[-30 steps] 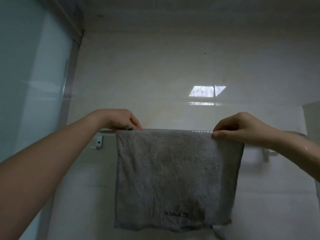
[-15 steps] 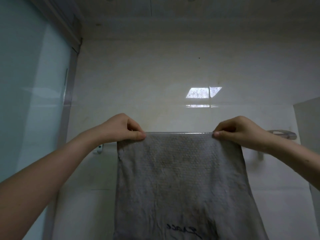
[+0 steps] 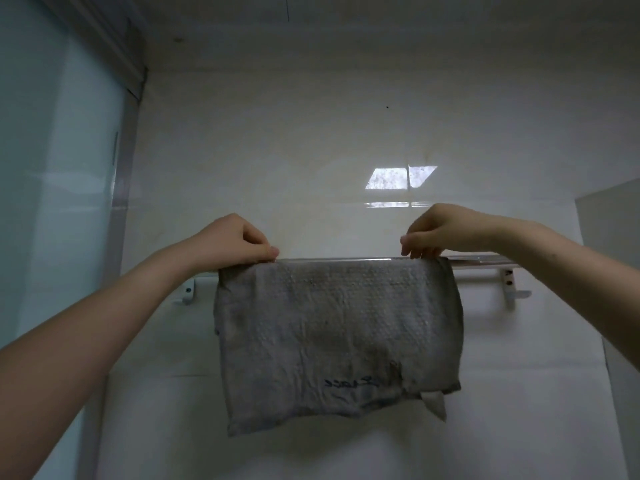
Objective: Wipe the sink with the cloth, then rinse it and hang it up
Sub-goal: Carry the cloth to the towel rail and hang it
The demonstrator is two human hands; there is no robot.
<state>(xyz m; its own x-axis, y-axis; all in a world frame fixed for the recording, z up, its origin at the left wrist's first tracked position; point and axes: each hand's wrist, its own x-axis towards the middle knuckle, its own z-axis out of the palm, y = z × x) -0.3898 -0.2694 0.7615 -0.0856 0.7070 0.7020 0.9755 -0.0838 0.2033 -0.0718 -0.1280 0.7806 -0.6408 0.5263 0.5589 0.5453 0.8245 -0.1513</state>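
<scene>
Grey, nubbly fabric hangs between the two hands, which reach forward on bare forearms; the left hand pinches the top left corner of the cloth between thumb and curled fingers; the right hand pinches the top right edge with its fingertips pointing down. The cloth is spread flat and hangs straight, stained darker in patches, with a line of dark writing near its lower edge and a paler flap showing at the lower right corner. Its top edge lies along the metal rail; it seems to be draped over the rail, though the far side is hidden. The rail sits on two white brackets fixed to the glossy pale wall; a bright window reflection shines on the tiles above; a frosted glass panel stands at the left.
</scene>
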